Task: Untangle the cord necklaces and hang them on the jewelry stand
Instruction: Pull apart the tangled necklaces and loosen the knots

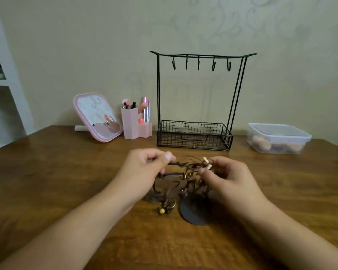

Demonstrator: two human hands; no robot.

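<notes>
The cord necklaces [183, 180] are held as one brown tangle just above the wooden table [66, 172], betw. the two hands, in front of the jewelry stand [199, 98]; the lower loops, w/ a yellow bead [162, 211] and a dark round pendant [193, 213], are seen resting on or hanging just over the table; which is not clear. A cord end is pinched by the left hand [146, 170] betw. thumb and forefinger; the knot's right side, near two pale beads [207, 162], is pinched by the right hand [228, 178]; the hands are kept a little apart, w/ a strand stretched betw. them.

Progress is judged as early: no necklace is separated yet; all five hooks [198, 64] on the stand's top bar are bare; nothing is seen in its wire basket. Left to do, approx.: the knot is to be worked loose, each cord freed, then each hung on a hook; how many necklaces are in the tangle cannot be told.

Behind, at the wall, a pink mirror [98, 117], a pink brush holder [135, 123] and a lidded plastic box [277, 137] are seen.
</notes>
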